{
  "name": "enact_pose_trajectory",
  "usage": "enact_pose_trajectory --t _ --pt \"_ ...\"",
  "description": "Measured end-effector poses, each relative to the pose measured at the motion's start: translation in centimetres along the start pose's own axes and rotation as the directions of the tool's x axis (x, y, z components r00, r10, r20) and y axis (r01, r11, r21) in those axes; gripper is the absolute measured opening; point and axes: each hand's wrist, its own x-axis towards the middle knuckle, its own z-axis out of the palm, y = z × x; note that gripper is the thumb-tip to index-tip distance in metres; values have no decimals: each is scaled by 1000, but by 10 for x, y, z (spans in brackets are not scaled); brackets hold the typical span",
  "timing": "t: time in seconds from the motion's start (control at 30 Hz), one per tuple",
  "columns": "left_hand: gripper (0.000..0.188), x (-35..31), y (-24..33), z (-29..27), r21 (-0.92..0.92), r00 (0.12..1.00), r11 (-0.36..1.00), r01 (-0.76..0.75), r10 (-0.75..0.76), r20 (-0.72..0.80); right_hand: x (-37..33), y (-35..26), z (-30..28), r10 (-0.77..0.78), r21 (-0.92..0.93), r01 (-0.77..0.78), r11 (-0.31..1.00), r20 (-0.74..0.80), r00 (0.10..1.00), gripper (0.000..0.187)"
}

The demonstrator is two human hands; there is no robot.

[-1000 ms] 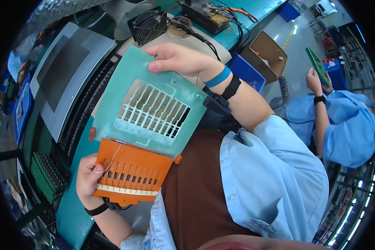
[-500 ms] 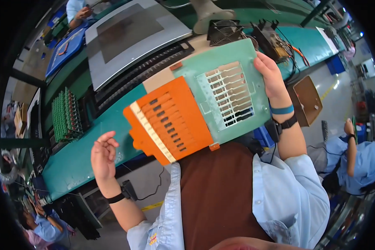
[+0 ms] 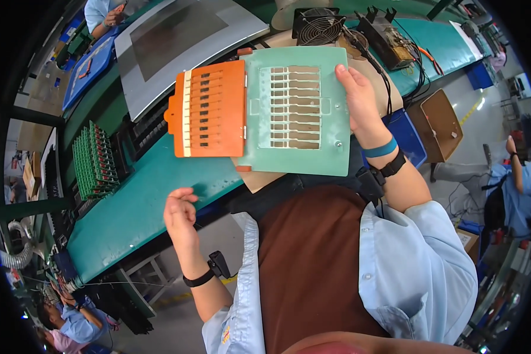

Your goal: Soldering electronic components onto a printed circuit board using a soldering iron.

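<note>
The right hand (image 3: pixel 363 100) supports the green plate (image 3: pixel 298 158) at its right edge, upper center of the frame. Its thumb lies at the plate's edge; the other fingers are mostly hidden, so their state cannot be told. The orange flap (image 3: pixel 231 112), hinged to the plate's left side, lies open and carries a row of dark components (image 3: pixel 204 105) beside a white strip (image 3: pixel 187 112). The left hand (image 3: pixel 182 218), below the flap, is empty, fingers loosely curled. Green boards (image 3: pixel 93 165) stand at left.
</note>
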Motion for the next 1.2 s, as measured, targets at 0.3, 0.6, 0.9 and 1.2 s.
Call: enact_pose_trajectory --t 0.3,0.6,0.9,1.2 --pt "40 0 -16 104 119 960 989 92 -120 253 -3 15 -2 29 -62 -34 998 -83 996 32" --pt "42 0 -5 110 -85 988 996 2 11 152 -17 21 -11 -76 93 84 992 -81 994 30" --pt "50 45 -3 90 31 995 995 -95 94 42 -46 37 -93 212 -35 -219 975 429 878 33" --pt "50 78 13 83 140 979 990 7 -35 199 -81 -6 -103 547 -272 -475 837 396 737 32"
